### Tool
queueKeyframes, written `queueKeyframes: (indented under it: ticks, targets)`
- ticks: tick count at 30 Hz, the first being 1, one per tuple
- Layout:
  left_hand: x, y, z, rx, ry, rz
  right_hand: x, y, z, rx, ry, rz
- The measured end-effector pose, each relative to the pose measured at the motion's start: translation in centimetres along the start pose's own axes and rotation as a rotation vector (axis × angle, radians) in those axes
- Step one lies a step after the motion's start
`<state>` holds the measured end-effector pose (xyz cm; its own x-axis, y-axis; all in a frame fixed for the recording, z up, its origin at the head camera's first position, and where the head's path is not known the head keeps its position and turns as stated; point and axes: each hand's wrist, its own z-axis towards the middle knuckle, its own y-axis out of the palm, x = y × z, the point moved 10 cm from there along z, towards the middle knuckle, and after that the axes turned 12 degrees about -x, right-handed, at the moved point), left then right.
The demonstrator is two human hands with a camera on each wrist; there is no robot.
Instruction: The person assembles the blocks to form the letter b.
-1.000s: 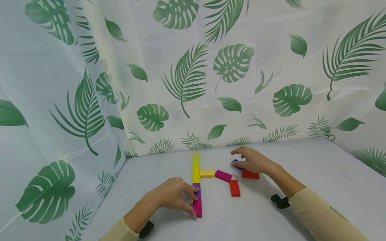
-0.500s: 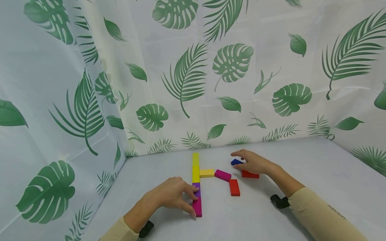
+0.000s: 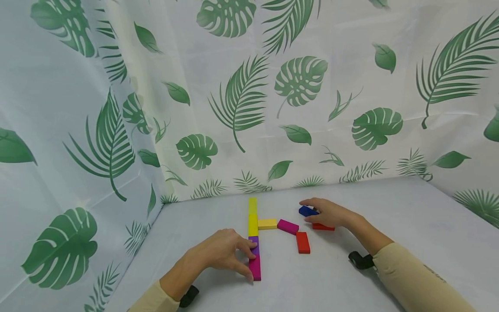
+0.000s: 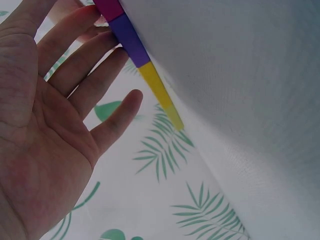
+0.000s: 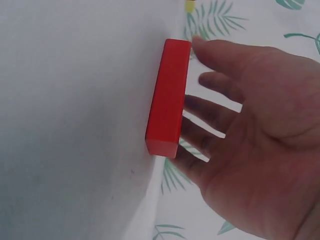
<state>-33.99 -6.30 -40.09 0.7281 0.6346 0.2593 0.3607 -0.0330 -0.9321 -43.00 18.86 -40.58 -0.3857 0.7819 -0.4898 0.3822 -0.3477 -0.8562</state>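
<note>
Head view: dark blue block [image 3: 307,211], partly hidden by loosely spread right hand [image 3: 331,212]; relaxed left hand [image 3: 220,249] touches purple block [image 4: 131,42].

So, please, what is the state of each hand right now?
Left hand: open, touching the purple block.
Right hand: open at the blue block; contact cannot be told.

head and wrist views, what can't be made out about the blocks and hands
Head: right end of the small blue block, behind the right hand.
Head: part of the red rectangular block beside it, behind the same hand.
Head: part of the purple rectangular block, behind the left hand.
Left wrist: rest of the magenta rectangular block, cut off by the top edge.
</note>
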Motion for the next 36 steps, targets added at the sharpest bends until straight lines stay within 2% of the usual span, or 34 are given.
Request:
queueKeyframes:
  ticks: [8,18,28,36]
  targets:
    - [-0.13,0.07,0.03,0.000,-0.008,-0.002,0.45,-0.03,0.37,0.050,0.008,-0.032]
    - [-0.26,0.17,0.13,-0.011,-0.018,-0.009,0.58,-0.10,0.51,0.073,0.085,-0.044]
    - [-0.29,0.19,0.13,-0.009,-0.019,-0.001,0.50,-0.13,0.76,0.103,0.072,-0.070]
    - [-0.13,0.01,0.00,-0.001,-0.016,0.023,0.56,-0.17,0.86,0.107,0.096,-0.092]
